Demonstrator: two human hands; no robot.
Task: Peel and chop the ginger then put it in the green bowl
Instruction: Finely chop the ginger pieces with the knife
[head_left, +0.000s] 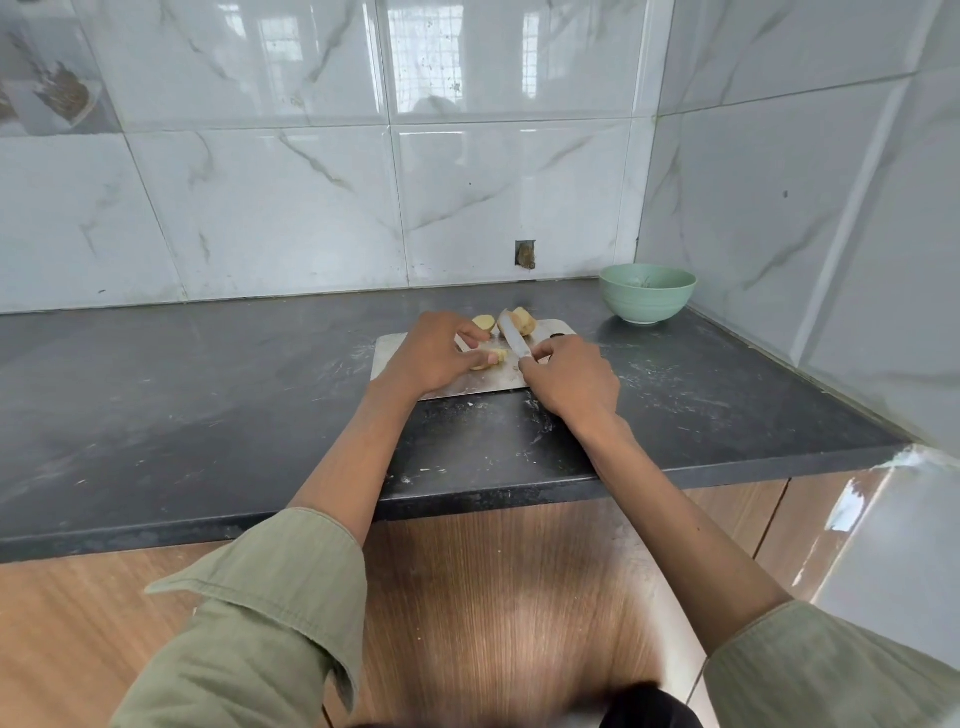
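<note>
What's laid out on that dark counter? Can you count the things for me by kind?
Ginger pieces: 3, namely one held by the left hand, one behind it, one behind the blade
Knife: 1, in the right hand
Metal cutting board: 1
Green bowl: 1
Total: 6

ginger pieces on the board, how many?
3: one under the left hand fingertips, one behind it, one beyond the knife at. More may be hidden.
</note>
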